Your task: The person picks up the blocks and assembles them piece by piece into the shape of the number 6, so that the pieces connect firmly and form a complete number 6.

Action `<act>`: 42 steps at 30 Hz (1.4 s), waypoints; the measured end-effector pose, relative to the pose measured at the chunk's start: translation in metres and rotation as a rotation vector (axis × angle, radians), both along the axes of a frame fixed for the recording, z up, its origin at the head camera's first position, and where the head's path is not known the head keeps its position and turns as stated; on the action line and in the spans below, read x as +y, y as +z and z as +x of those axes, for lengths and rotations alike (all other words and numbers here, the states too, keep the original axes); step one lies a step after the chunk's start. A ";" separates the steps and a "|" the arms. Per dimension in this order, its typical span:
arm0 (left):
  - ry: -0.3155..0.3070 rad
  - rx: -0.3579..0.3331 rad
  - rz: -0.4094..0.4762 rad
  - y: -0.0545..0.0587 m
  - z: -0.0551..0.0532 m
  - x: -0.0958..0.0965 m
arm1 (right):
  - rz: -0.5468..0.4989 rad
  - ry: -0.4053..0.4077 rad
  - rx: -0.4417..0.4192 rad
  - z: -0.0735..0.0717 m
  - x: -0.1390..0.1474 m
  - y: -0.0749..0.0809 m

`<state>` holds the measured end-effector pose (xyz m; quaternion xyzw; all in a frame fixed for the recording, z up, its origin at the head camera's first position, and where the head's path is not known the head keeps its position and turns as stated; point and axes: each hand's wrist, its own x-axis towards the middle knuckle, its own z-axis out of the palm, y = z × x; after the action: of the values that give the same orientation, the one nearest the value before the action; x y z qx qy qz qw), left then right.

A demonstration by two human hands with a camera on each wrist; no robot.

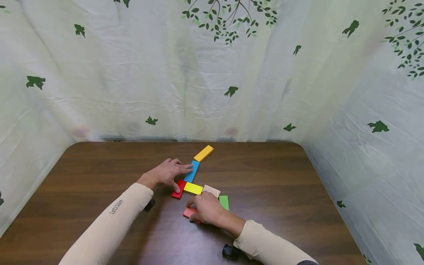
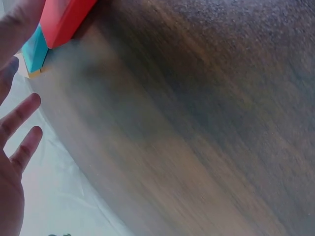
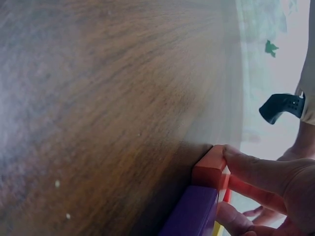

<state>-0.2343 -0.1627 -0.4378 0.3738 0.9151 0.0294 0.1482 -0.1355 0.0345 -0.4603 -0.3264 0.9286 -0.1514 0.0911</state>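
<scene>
Flat coloured blocks lie in a bent chain on the table. My left hand [image 1: 166,173] has its thumb on the red block [image 1: 176,195] and its outstretched fingertips on the blue block [image 1: 193,171]. With thumb and fingers, my right hand [image 1: 208,209] pinches the coral block [image 1: 188,212] at the near end. A purple block [image 3: 189,211] adjoins that coral one in the right wrist view; in the head view the right hand hides it. A yellow block [image 1: 193,188] meets the red one, followed by a pale pink block [image 1: 211,190] and a green block [image 1: 224,202].
An amber block [image 1: 203,153] touches the blue one's far end, close to the back edge of the brown wooden table [image 1: 281,191]. Behind the table and along both sides hangs a pale curtain [image 1: 185,73] with printed leaves and birds.
</scene>
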 end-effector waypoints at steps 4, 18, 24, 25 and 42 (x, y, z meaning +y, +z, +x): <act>-0.003 -0.006 -0.002 -0.002 0.000 0.000 | -0.005 0.001 -0.003 0.000 0.000 0.000; 0.014 -0.007 -0.014 -0.005 0.000 0.001 | 0.007 0.008 -0.008 -0.002 0.001 -0.001; 0.008 0.007 -0.045 -0.006 0.000 0.002 | 0.008 0.008 -0.011 -0.002 0.002 -0.001; 0.004 0.015 -0.052 -0.007 0.000 0.002 | 0.009 0.008 -0.013 -0.002 0.002 -0.002; 0.027 0.024 -0.095 -0.007 0.002 0.005 | 0.022 0.013 -0.042 -0.003 0.001 0.001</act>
<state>-0.2321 -0.1578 -0.4451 0.3545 0.9221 -0.0166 0.1542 -0.1389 0.0351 -0.4596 -0.3283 0.9259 -0.1473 0.1152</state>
